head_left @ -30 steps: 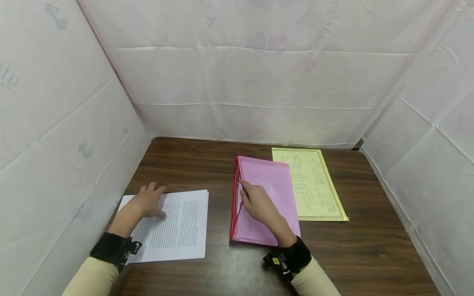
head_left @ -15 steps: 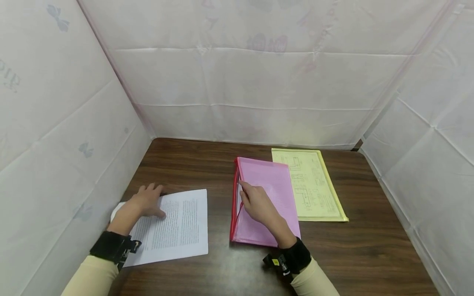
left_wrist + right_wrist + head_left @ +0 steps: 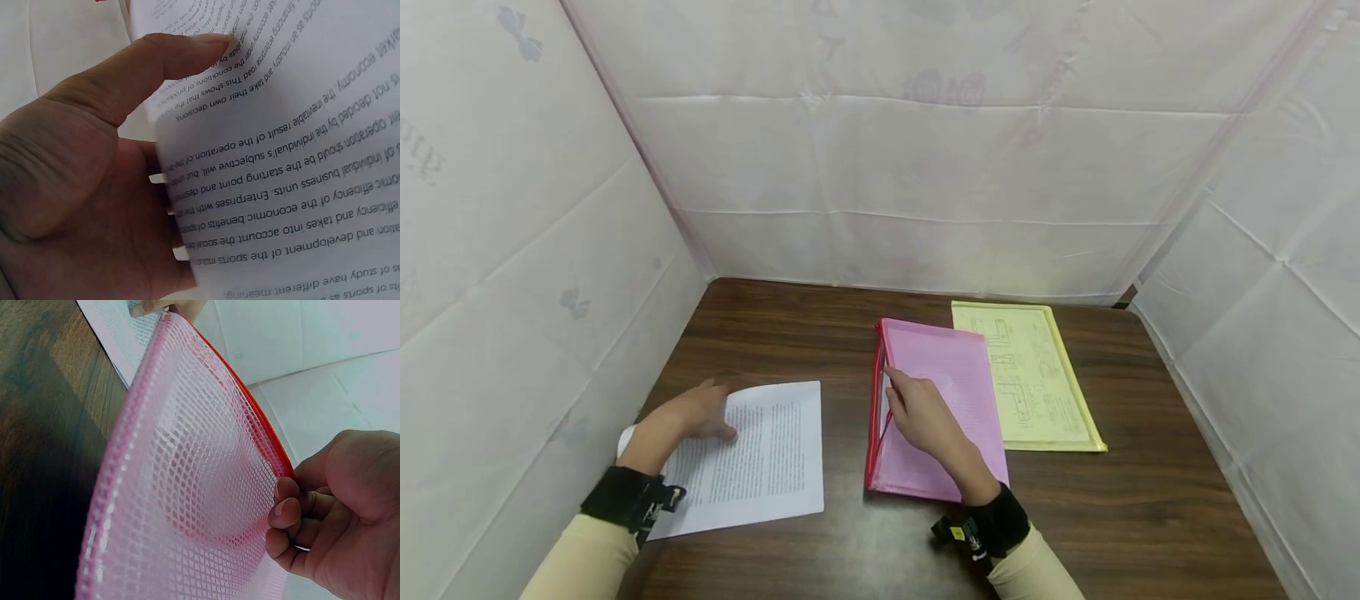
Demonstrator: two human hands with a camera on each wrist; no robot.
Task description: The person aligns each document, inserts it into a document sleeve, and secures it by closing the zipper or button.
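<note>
the left hand [image 3: 696, 412] pinched the stack of white printed sheets [image 3: 758, 454] at the table's left; the right hand [image 3: 925, 412] gripped the pink mesh zip pouch's [image 3: 951, 379] red-edged mouth open (barely gaping). sheets could have snagged there or fanned apart.

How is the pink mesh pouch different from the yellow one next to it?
The pink mesh zip pouch with the red zipper edge has its open edge lifted, pinched by the right hand; the yellow zip pouch lies flat and untouched. The pink one partly overlaps the yellow one. Drawings show through the yellow pouch; the pink one shows none. Both are flat rectangular pouches on the dark wooden table.
</note>
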